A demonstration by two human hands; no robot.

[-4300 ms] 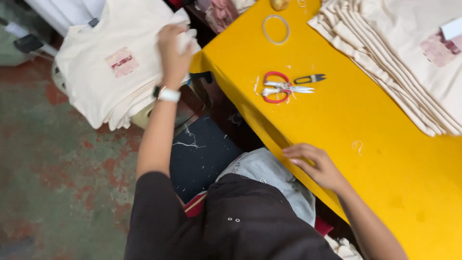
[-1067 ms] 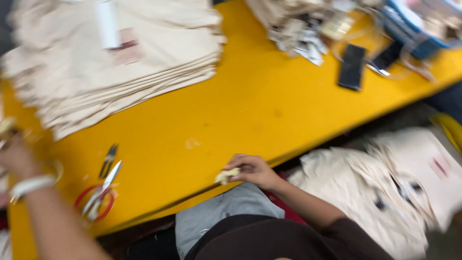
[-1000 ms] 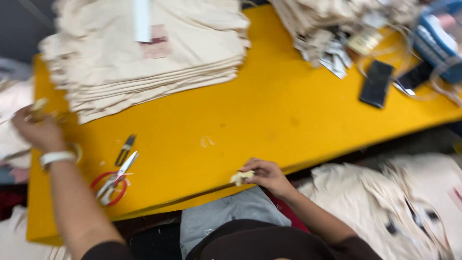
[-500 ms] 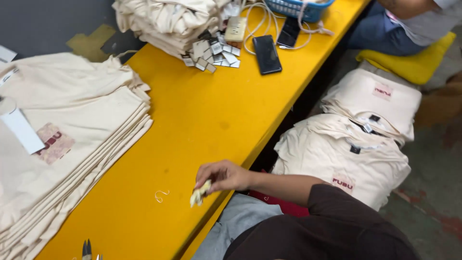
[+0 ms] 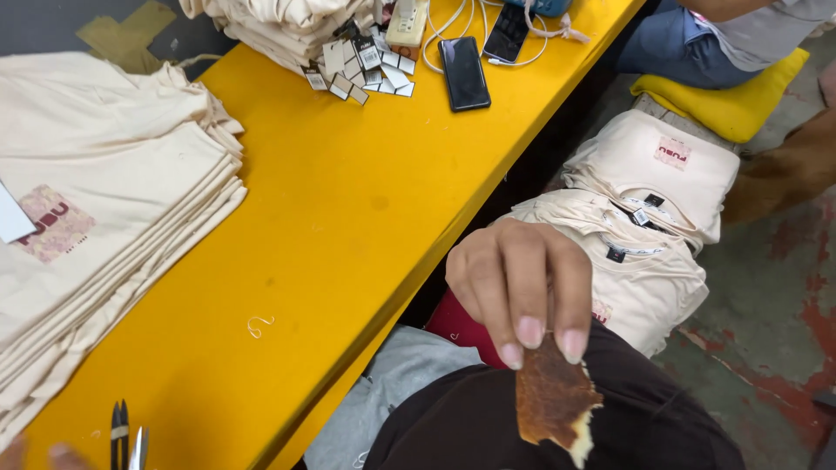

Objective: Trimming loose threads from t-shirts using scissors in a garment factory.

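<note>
Head view: the right hand (image 5: 514,283) is pinching a brown scrap (image 5: 553,400) between its fingers (image 5: 529,331), holding it up over the lap, beside the yellow bench (image 5: 331,218). The left hand (image 5: 35,454) is barely showing near the scissors (image 5: 126,435); I cannot tell its grip.

The left hand (image 5: 35,455) shows only as blurred fingertips cut by the bottom edge, left of the snips (image 5: 128,438), whose lower part that edge also crops. The right hand (image 5: 521,283) hides the top of the brown scrap (image 5: 551,400) pinched below its fingers (image 5: 530,331); the material cannot be told. The stacked shirts (image 5: 104,218), far left of those fingers, run off the left edge. The loose tags (image 5: 361,65) above them are too small to read. A seated person (image 5: 740,35), upper right, is cropped by the top edge.
</note>
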